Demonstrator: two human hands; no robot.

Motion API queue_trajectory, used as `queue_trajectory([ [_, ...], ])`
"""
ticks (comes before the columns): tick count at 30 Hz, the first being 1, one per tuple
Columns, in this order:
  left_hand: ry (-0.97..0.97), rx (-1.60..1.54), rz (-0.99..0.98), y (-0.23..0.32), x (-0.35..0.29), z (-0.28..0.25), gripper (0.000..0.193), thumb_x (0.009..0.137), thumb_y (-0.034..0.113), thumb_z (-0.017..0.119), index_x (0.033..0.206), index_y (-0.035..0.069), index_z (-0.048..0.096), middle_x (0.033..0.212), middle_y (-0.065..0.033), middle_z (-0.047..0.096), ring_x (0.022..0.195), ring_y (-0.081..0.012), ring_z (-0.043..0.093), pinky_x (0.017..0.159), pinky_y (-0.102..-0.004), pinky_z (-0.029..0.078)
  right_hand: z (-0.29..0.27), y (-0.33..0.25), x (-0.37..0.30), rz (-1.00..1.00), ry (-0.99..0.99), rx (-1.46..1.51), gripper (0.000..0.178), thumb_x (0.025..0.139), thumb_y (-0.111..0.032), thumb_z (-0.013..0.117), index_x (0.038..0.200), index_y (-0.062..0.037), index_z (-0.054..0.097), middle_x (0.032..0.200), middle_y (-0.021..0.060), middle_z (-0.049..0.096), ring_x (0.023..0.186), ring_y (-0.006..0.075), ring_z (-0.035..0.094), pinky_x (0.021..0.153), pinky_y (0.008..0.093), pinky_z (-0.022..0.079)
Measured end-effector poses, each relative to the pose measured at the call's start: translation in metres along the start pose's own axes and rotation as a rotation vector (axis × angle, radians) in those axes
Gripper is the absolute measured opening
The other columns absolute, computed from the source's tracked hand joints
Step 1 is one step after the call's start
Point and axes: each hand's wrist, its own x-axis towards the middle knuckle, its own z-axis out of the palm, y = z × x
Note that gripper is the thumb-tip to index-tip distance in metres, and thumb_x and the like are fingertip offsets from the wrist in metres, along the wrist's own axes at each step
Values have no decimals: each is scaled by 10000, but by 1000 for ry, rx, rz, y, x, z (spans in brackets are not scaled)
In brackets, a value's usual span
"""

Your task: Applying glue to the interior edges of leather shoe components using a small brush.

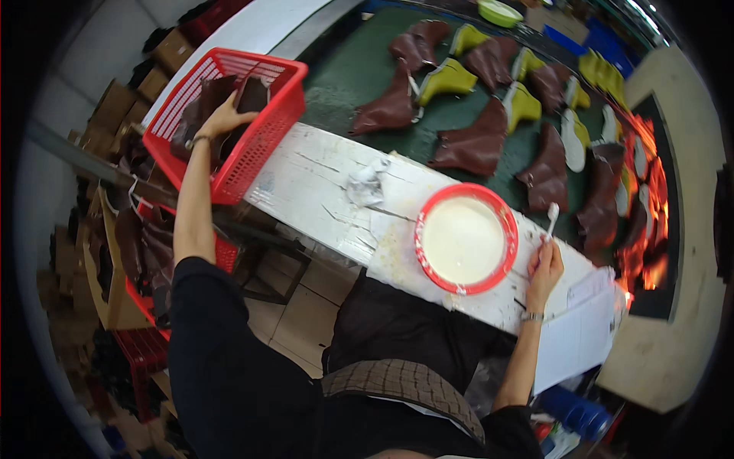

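Observation:
My left hand [225, 120] reaches into a red plastic basket [264, 145], its thumb and fingers apart over brown leather pieces [200, 115]. Some of its fingertips are hard to make out against the dark leather. In my closed right hand [544, 268] is a small white brush [552, 217], its whitish head pointing up and away from me. To the left of that hand, a red bowl [422, 245] of creamy white liquid stands on the white bench [306, 172]. A crumpled whitish rag [366, 184] lies between the bowl and the basket.
Beyond the bench, a dark green belt [325, 96] carries several brown leather boot uppers [478, 138] and yellow-green pieces [447, 80]. An orange-glowing heater opening [646, 206] stands at the right. White papers [577, 336] hang over the near edge. More baskets and boxes stand at left.

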Motion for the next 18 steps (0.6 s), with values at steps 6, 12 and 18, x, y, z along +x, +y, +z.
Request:
queue_trajectory([
  [6,410,125,43,127,26,33,525,857,304,722,1321,68,660,1250,-232,689,1176,-402,653,1011,-469,495,-28,-41,-23,-121,99,-370,260,1038,-166,612,1200,19,697,753,-35,544,626,51,460,561,224,378],
  [12,439,-377,148,303,-104,-53,410,973,207,673,1306,-30,635,1150,-134,735,1020,-213,685,912,-331,518,21,-106,-53,-297,-143,-963,149,894,-154,744,1012,-68,775,886,37,674,754,181,642,659,305,492],
  [18,377,-347,189,373,-154,102,364,932,13,564,1285,41,649,1156,-193,720,1105,-361,695,943,-423,526,27,-118,-62,-490,-188,-1339,112,842,-184,758,917,-102,767,857,32,650,796,246,666,679,377,522],
])
